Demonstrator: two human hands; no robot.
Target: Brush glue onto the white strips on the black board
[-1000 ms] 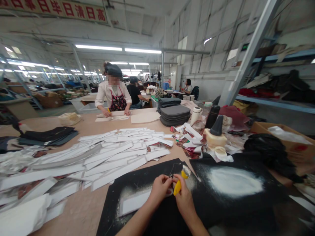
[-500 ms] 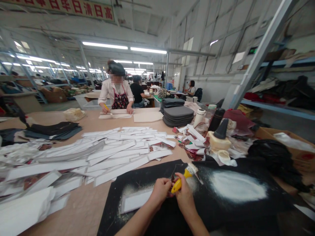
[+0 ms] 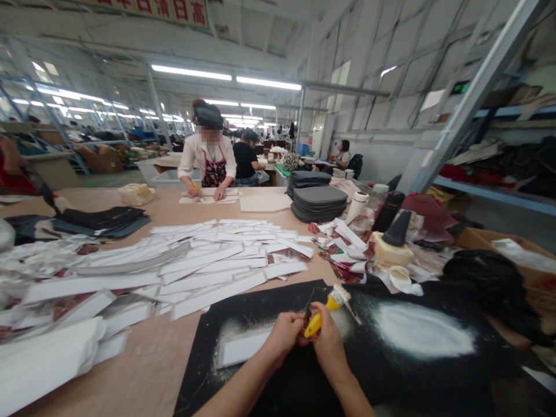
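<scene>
Hiding between both hands [image 3: 306, 339]: unclear piece.

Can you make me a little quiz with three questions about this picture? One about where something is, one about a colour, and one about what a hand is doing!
1. Where does the white strip near the hands lie?
A. on the black mat
B. on a shelf
C. in a box

2. What colour is the handle of the brush?
A. blue
B. yellow
C. green

3. What is the right hand doing?
A. lying flat on the table
B. pointing up
C. closed on the brush

Answers: 1 A, the strip rests on the dark mat by the left hand. 2 B, the handle is bright yellow. 3 C, the fingers wrap the handle in a firm grip.
</scene>
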